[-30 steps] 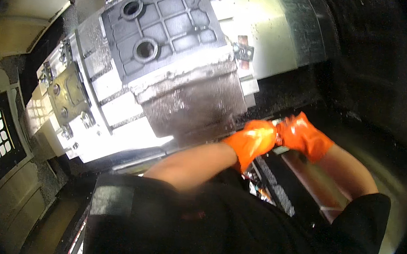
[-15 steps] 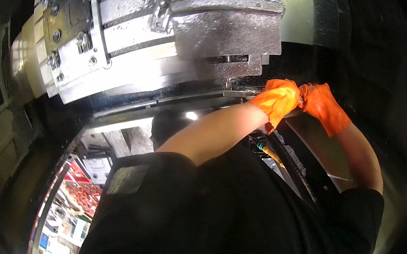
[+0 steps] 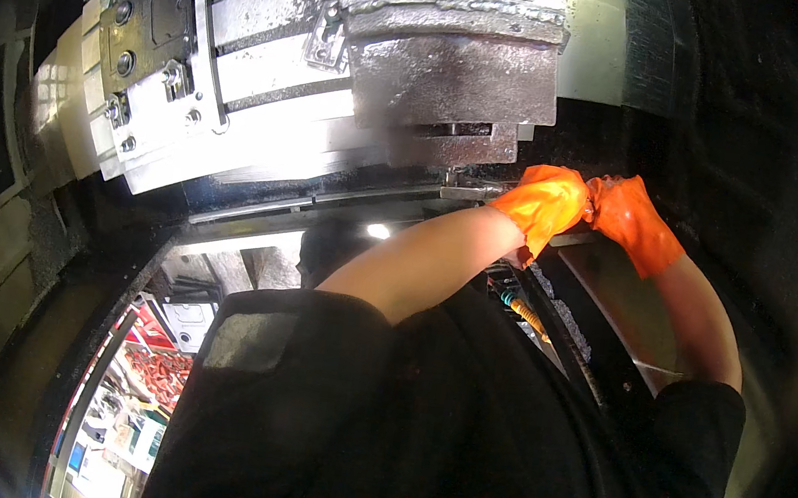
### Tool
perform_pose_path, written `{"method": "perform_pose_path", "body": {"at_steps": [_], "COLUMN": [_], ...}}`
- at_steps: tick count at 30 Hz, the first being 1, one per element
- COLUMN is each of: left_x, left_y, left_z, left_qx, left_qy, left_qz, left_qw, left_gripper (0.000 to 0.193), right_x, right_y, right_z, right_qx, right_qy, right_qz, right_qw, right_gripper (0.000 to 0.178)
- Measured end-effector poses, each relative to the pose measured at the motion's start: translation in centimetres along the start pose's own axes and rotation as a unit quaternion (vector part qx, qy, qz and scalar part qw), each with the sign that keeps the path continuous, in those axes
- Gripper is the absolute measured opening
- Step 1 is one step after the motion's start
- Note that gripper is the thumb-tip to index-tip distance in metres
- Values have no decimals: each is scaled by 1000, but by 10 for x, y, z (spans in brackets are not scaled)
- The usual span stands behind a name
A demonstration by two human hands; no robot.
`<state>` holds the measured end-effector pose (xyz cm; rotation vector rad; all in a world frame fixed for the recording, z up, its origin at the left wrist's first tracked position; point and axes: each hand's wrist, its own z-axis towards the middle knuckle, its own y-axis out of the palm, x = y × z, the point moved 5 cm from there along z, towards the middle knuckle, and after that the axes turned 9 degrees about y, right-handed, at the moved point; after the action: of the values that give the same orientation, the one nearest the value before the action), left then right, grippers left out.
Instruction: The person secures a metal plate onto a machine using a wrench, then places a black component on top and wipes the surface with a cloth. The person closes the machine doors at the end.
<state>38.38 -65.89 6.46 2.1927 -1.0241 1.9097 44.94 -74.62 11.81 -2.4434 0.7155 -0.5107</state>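
Both my hands wear loose orange gloves and meet at the right of the view, beneath a heavy machine block. My left hand (image 3: 544, 205) reaches across with its fingers curled in toward the other hand. Against it sits my right hand (image 3: 630, 221), its fingers also bent inward. What they grip between them is hidden by the gloves. Just left of the left glove is a small metal fitting (image 3: 465, 192) under the dark metal block (image 3: 447, 82). Below the gloves hangs a yellow-orange ribbed hose (image 3: 526, 315) with a teal end.
A large machine table (image 3: 247, 25) with slots, bolts and a clamp plate (image 3: 152, 24) hangs over the upper left. Dark walls enclose me. A slanted metal panel (image 3: 615, 298) lies under my right arm. Through an opening at lower left show red items (image 3: 159, 371) and shelves.
The view has shifted slightly, so the machine table appears a little further right. My gloved hands stay together at nearly the same spot.
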Motion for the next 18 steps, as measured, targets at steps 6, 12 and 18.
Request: {"method": "perform_pose_path", "body": {"at_steps": [6, 12, 18], "left_x": [-14, -20, -37], "left_y": [13, 17, 34], "left_z": [3, -2, 9], "left_qx": [73, 2, -53], "left_qy": [31, -2, -58], "left_qz": [62, -6, 32], "left_qw": [995, 1000, 996], "left_gripper": [16, 23, 25], "right_x": [-4, -16, -14], "right_y": [-3, 0, 4], "right_z": [2, 4, 4], "right_qx": [-4, -1, 79], "right_qy": [-26, -60, -61], "right_qz": [-10, 30, 62], "right_qw": [1000, 998, 993], "right_gripper": [34, 42, 37]}}
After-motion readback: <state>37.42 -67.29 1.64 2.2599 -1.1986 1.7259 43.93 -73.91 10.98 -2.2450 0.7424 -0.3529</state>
